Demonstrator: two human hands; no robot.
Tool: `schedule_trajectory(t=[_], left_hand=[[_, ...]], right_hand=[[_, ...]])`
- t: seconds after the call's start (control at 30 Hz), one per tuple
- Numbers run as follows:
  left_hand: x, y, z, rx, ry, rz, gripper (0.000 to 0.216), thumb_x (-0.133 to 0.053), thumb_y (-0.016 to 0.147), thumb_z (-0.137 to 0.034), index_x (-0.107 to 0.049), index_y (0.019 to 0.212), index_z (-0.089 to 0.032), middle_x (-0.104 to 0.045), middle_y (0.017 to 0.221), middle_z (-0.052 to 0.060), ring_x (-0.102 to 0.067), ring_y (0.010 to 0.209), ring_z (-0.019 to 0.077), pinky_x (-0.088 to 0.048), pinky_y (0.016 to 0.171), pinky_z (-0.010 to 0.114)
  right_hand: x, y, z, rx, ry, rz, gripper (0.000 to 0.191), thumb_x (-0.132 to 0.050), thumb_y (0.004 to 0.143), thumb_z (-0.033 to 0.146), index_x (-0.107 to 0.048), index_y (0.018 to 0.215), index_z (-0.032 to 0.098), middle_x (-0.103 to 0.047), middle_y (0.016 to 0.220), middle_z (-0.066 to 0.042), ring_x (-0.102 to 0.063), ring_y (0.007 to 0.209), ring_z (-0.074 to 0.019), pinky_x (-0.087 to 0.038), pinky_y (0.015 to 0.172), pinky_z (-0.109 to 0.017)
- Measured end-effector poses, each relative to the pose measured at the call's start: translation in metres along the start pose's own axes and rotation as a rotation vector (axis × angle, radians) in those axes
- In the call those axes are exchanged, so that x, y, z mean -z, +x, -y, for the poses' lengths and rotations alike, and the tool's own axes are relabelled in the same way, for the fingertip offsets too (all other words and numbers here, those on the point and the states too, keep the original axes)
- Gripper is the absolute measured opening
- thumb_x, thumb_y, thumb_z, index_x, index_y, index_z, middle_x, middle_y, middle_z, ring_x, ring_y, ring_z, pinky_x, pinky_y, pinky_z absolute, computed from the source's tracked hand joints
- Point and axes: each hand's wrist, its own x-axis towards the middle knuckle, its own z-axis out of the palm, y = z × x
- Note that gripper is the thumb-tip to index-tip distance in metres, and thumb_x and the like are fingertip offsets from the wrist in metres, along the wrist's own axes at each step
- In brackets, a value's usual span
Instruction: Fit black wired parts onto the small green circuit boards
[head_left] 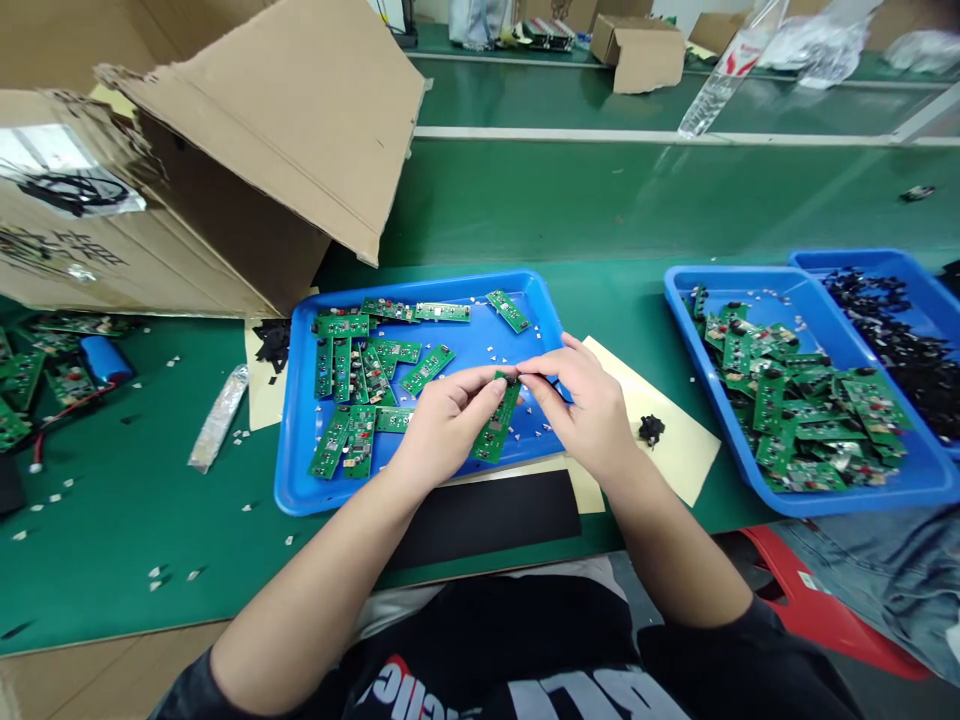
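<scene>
Between finger and thumb, my left hand (450, 415) grips a green circuit board (493, 432) near its upper end. My right hand (581, 400) is pinched at that same end, beside a small black part on the board; what its fingertips hold is too small to make out. Both hands are over the right side of a blue tray (289, 440). Several more green boards lie in the tray to the left, among small white scraps. A little clump of black parts (651, 430) rests on yellowish paper (686, 460) right of my right hand.
A large open cardboard box (225, 250) stands at the back left. Another blue tray (686, 375) at the right holds heaped boards, with a tray of black parts (885, 330) behind it. Left are loose boards and a blue cylinder (106, 358). A black strip (495, 515) lies in front.
</scene>
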Motion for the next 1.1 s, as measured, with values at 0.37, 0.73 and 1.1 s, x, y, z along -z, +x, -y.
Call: schedule_trajectory(t=[0.37, 0.73, 1.1], left_hand=[[0.005, -0.002, -0.004, 0.027, 0.167, 0.144, 0.028, -0.049, 0.086, -0.033, -0.071, 0.084, -0.016, -0.067, 0.07, 0.001, -0.059, 0.066, 0.0137, -0.046, 0.061, 0.022], [0.011, -0.002, 0.008, -0.367, 0.414, -0.071, 0.035, -0.065, 0.081, -0.034, -0.065, 0.114, -0.022, -0.072, 0.096, 0.005, -0.062, 0.085, 0.0181, -0.051, 0.075, 0.031], [0.012, -0.002, 0.01, -0.987, 0.849, -0.19, 0.024, -0.063, 0.08, -0.011, -0.062, 0.101, -0.022, -0.07, 0.103, 0.006, -0.063, 0.104, 0.0204, -0.045, 0.096, 0.043]], right_hand=[[0.003, 0.001, -0.005, 0.122, 0.03, -0.02, 0.016, -0.051, 0.09, 0.017, -0.066, 0.086, 0.022, -0.057, 0.105, -0.008, -0.061, 0.076, -0.0157, -0.048, 0.09, -0.047], [0.021, 0.005, -0.019, -0.043, 0.46, -0.603, 0.026, -0.043, 0.093, 0.023, -0.059, 0.113, 0.03, -0.06, 0.108, -0.004, -0.065, 0.09, -0.018, -0.051, 0.089, -0.044], [0.02, 0.003, 0.009, 0.036, 0.237, -0.13, 0.02, -0.05, 0.089, 0.028, -0.065, 0.102, 0.027, -0.071, 0.098, -0.003, -0.063, 0.106, -0.0245, -0.028, 0.11, -0.056]])
